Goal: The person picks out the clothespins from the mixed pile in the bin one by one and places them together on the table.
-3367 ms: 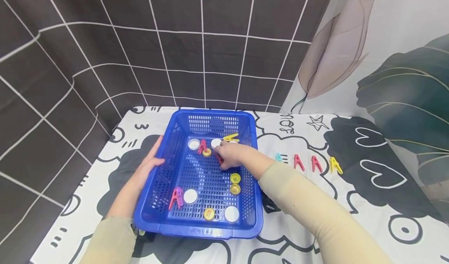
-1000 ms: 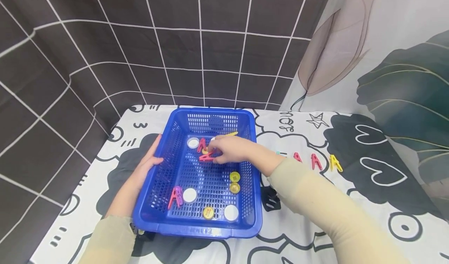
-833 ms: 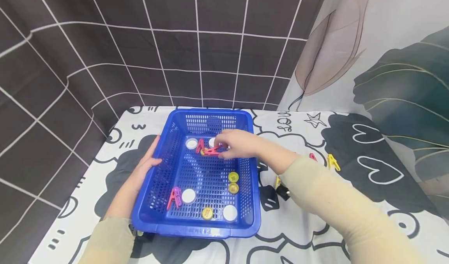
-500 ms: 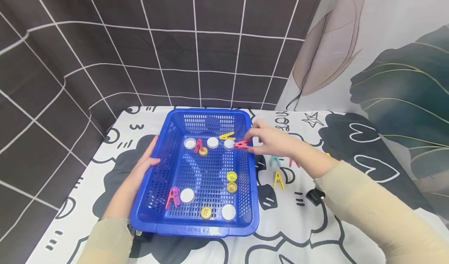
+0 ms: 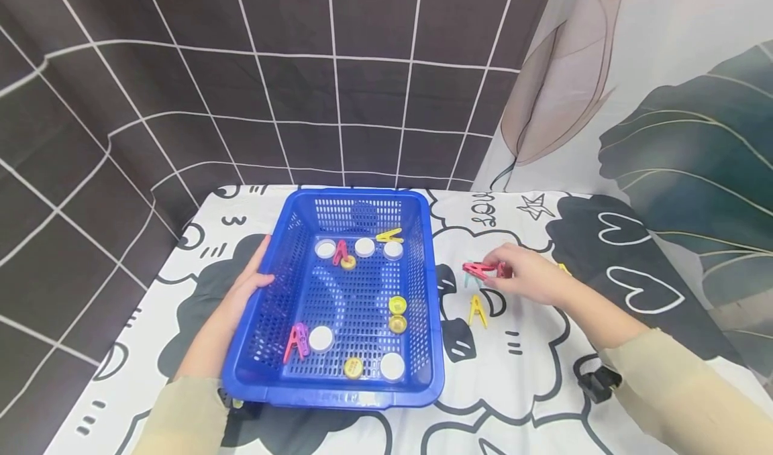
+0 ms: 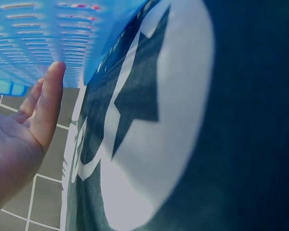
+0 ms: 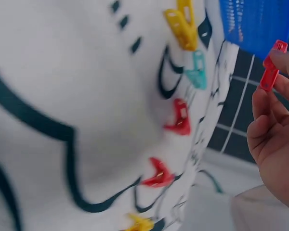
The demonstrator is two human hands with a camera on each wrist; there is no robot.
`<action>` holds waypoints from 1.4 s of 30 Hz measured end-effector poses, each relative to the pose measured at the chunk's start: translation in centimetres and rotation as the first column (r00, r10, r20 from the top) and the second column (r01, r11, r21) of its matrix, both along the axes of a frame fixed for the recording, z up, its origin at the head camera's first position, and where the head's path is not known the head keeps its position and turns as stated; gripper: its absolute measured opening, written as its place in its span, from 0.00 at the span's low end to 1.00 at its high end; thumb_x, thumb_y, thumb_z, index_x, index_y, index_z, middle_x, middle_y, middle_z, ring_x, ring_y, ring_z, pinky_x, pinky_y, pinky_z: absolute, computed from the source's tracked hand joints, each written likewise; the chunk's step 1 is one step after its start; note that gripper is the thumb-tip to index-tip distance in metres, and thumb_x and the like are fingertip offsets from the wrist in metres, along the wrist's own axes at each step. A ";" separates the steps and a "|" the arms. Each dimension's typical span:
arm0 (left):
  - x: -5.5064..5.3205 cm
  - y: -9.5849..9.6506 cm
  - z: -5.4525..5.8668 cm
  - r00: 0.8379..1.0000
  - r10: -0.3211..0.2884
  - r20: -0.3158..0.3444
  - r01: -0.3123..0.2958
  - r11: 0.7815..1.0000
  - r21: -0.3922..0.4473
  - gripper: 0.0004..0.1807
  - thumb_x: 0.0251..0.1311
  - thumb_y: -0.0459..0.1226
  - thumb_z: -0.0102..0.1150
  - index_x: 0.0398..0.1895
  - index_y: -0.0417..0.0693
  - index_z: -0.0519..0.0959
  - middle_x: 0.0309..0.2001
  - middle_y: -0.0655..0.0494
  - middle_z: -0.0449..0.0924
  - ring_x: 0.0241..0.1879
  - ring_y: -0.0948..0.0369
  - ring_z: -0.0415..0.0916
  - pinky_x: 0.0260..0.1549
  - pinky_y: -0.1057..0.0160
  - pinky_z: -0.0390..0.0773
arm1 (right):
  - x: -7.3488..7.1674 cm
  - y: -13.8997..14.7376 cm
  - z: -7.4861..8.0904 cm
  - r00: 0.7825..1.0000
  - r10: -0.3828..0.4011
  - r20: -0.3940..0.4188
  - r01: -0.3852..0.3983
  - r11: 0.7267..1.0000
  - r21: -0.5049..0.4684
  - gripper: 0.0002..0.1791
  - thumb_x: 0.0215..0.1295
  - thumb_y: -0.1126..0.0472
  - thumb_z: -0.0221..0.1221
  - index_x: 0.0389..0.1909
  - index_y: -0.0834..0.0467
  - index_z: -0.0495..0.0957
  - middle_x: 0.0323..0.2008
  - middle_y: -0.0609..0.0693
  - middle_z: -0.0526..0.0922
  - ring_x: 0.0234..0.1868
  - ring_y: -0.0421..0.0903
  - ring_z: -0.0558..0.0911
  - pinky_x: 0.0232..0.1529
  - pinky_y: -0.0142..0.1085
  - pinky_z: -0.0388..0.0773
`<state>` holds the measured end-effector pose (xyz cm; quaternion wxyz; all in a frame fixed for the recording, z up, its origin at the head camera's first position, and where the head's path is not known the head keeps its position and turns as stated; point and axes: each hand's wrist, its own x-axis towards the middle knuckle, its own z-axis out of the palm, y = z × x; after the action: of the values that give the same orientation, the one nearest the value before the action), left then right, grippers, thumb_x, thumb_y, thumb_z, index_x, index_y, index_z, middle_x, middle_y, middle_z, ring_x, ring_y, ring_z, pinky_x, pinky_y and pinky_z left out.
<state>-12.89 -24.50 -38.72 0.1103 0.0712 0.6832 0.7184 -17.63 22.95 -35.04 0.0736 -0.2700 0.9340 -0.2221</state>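
The work with the clips seems, in my judgement, to be somewhat past its half. The right hand (image 5: 527,275) pinches a red clip (image 5: 475,269) between thumb and fingers, outside the blue basket (image 5: 333,397), above the patterned cloth (image 5: 483,381) and not set down. On this cloth, the right wrist view shows one turquoise clip (image 7: 197,72), two other red clips (image 7: 181,117) and two yellow clips (image 7: 183,28), so five are out. Inside the basket four are left: a yellow one (image 5: 389,235), a red one (image 5: 340,254) and, lower left, a red and purple pair (image 5: 296,342), among white caps (image 5: 321,338) and yellow caps (image 5: 353,368). The left hand (image 5: 246,288) rests with extended fingers along the basket's left side. In the head view, the right hand and held clip partly cover the clips behind; the left fingertips' contact is hard to judge, and the wrist views are partly blurred.
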 end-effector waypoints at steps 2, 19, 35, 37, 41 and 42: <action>0.0 0.0 0.0 1.000 -0.005 0.000 0.005 1.000 0.004 0.41 0.60 0.28 0.33 0.74 0.54 0.31 0.74 0.41 0.33 0.70 0.41 0.37 0.61 0.70 0.60 | 0.3 0.8 -0.6 0.999 -0.030 0.011 0.030 1.000 -0.001 0.12 0.55 0.57 0.64 0.39 0.55 0.78 0.31 0.48 0.75 0.28 0.41 0.72 0.26 0.34 0.71; 0.0 0.1 -0.2 1.000 -0.016 -0.021 0.017 1.000 0.026 0.40 0.61 0.27 0.32 0.74 0.54 0.31 0.73 0.41 0.31 0.69 0.40 0.35 0.59 0.71 0.62 | 2.8 2.9 -4.8 0.985 -0.168 0.049 0.165 0.984 0.065 0.12 0.54 0.56 0.64 0.35 0.58 0.77 0.24 0.44 0.73 0.26 0.41 0.71 0.26 0.35 0.69; -0.4 -0.5 -0.4 0.998 -0.018 -0.068 0.018 1.000 0.002 0.41 0.60 0.27 0.33 0.74 0.53 0.31 0.73 0.41 0.31 0.70 0.43 0.35 0.62 0.71 0.58 | 5.8 2.6 -6.3 0.901 -0.432 -0.042 0.433 0.892 0.126 0.23 0.52 0.49 0.65 0.39 0.65 0.77 0.23 0.48 0.71 0.24 0.45 0.69 0.22 0.35 0.65; -0.4 -0.5 -0.3 0.998 -0.012 -0.064 0.011 1.000 -0.010 0.41 0.60 0.27 0.33 0.74 0.54 0.32 0.73 0.42 0.31 0.70 0.43 0.35 0.62 0.72 0.58 | 6.1 2.5 -6.3 0.893 -0.448 -0.044 0.450 0.884 0.123 0.24 0.53 0.48 0.65 0.39 0.65 0.77 0.22 0.48 0.71 0.24 0.45 0.68 0.22 0.35 0.64; -0.3 -0.4 -0.3 0.999 0.003 -0.048 -0.005 0.999 -0.035 0.40 0.61 0.28 0.34 0.74 0.55 0.33 0.74 0.43 0.32 0.71 0.45 0.37 0.61 0.73 0.58 | 6.5 2.3 -6.4 0.877 -0.478 -0.051 0.480 0.870 0.114 0.24 0.53 0.46 0.64 0.35 0.64 0.76 0.21 0.48 0.71 0.22 0.44 0.68 0.20 0.35 0.63; -0.3 -0.4 -0.3 0.999 0.008 -0.044 -0.010 0.999 -0.044 0.40 0.61 0.28 0.34 0.74 0.55 0.33 0.74 0.43 0.33 0.71 0.46 0.38 0.61 0.73 0.58 | 6.6 2.3 -6.5 0.874 -0.483 -0.052 0.485 0.867 0.109 0.23 0.53 0.46 0.64 0.34 0.64 0.76 0.21 0.48 0.71 0.22 0.44 0.68 0.20 0.35 0.63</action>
<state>-13.21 -24.88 -39.00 0.0935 0.0814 0.7015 0.7018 -10.98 25.27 -41.52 0.0208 -0.0250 0.9842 -0.1742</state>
